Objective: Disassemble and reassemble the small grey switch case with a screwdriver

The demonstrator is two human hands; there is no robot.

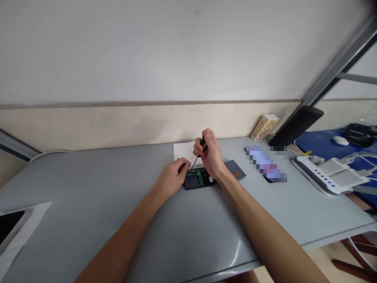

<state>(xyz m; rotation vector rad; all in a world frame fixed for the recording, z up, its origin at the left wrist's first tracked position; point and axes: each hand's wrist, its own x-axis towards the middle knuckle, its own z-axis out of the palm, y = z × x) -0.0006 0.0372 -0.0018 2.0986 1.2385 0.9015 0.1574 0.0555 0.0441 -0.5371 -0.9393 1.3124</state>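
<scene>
An opened dark electronic device [193, 182] lies on the grey table, its green circuit board [201, 177] exposed. My right hand [209, 151] is wrapped around the black-and-yellow handle of a screwdriver [204, 144]. The thin shaft slants down and left to the board's upper edge. Beside that tip, my left hand [173, 175] has its thumb and fingers pinched together at the device's upper left corner. What sits between those fingertips is too small to tell. To the right, partly behind my right wrist, lies a flat dark grey panel [235, 169].
White paper [185, 151] lies behind the device. Rightward are a blurred-out phone [265, 164], a food carton [264, 127], a black upright object [296, 125] and a white charging station [321, 177] with cables. A tablet-like device [10, 224] rests on paper at far left.
</scene>
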